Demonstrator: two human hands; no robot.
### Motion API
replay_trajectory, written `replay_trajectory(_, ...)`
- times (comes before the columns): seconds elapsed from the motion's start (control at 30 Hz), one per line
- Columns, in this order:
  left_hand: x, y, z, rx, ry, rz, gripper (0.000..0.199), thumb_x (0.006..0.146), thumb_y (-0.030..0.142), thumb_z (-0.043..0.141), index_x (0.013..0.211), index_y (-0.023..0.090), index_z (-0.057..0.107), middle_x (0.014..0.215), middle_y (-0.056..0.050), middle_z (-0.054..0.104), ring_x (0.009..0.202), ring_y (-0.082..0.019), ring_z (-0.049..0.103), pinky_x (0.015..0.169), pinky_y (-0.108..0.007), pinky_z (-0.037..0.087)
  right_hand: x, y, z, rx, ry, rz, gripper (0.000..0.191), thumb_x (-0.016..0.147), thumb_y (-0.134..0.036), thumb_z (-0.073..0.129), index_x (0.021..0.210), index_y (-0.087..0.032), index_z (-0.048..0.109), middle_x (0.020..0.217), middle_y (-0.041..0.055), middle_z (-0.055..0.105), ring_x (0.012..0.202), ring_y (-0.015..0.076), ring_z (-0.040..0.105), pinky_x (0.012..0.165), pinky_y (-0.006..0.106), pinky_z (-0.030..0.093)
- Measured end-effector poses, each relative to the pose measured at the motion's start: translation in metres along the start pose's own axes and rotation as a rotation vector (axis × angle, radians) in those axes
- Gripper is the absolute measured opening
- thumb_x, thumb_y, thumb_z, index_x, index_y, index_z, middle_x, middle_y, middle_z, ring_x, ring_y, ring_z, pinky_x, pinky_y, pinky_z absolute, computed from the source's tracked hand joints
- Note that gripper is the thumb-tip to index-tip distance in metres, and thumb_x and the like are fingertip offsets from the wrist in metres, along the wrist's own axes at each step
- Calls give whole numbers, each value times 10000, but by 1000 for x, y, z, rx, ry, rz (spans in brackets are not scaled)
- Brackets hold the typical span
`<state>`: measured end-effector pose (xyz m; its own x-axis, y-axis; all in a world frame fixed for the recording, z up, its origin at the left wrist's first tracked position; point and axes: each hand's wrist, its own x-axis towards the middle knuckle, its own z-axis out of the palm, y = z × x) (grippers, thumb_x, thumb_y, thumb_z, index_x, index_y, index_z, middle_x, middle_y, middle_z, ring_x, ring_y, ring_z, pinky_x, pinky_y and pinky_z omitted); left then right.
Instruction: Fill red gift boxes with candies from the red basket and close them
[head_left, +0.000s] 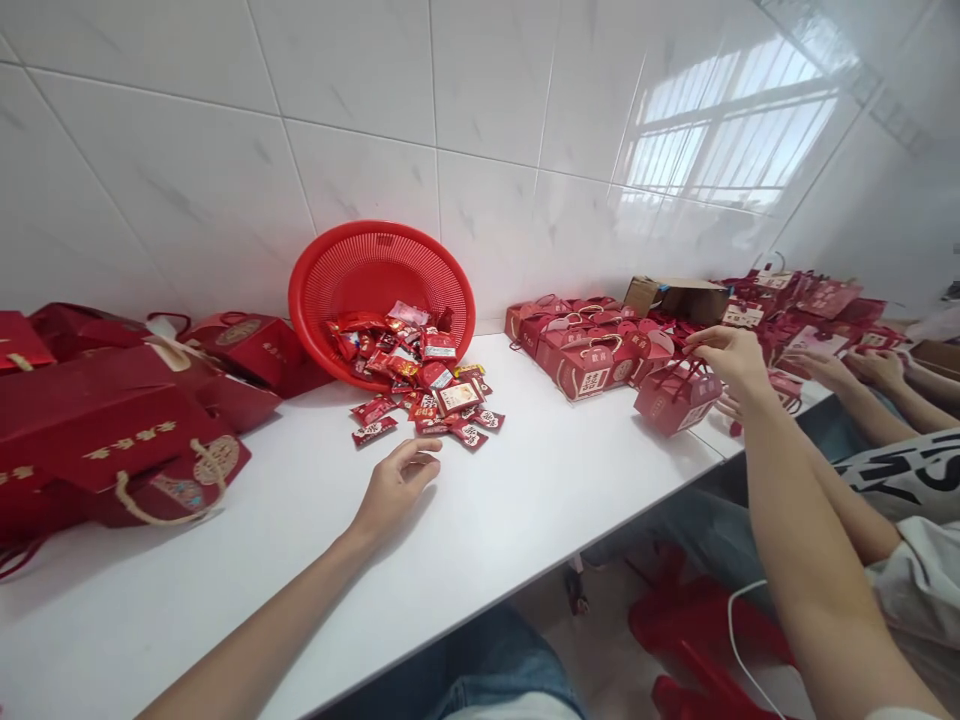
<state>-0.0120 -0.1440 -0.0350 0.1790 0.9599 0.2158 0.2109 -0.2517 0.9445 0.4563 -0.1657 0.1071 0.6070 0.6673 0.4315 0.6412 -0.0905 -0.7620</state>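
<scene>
My left hand (394, 487) rests on the white table, loosely curled with nothing in it, just in front of a heap of wrapped candies (457, 400). The candies spill out of a red plastic basket (311, 300) tipped toward me against the wall. On the right, my right hand (727, 357) grips the cord handle of a small red gift box (667, 402), which hangs slightly tilted at the table's front edge. Rows of similar red boxes (589, 362) stand just left of it, by the wall.
Larger red gift bags and boxes (127, 430) crowd the left side. An open cardboard box (671, 298) and more red packages (825, 300) lie at the back right. Other people's hands (877, 368) work there. A red stool (705, 630) stands below the table.
</scene>
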Motion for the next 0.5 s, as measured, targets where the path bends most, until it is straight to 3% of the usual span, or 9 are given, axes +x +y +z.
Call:
replay_trajectory(0.2,0,0,0,-5,6,-22,289,707,399,693,925,210,704,900,-50,734,778,-214,682,763,-340,547,9,22,17,-44,-48,55,212,608,-134,622,806,-150,697,709,54,694,765,239,677,799,393,543)
replay_trajectory(0.3,0,0,0,-13,6,-22,292,702,394,702,927,208,702,903,-50,740,754,-211,682,751,-343,553,4,27,21,-109,-95,9,415,624,-218,680,1028,-123,691,942,116,729,917,273,681,868,414,525)
replay_trajectory(0.4,0,-1,0,-11,5,-23,297,701,399,703,924,204,702,900,-52,741,747,-210,679,733,-336,552,-7,36,18,-234,-59,7,638,642,-340,730,1224,-107,614,1245,194,650,1133,329,620,982,449,472)
replay_trajectory(0.5,0,-2,0,1,-7,-24,289,700,390,698,920,203,702,933,-54,740,751,-200,674,734,-327,547,-20,54,14,-320,23,35,786,663,-475,740,1309,-76,535,1287,247,610,1143,357,606,957,461,486)
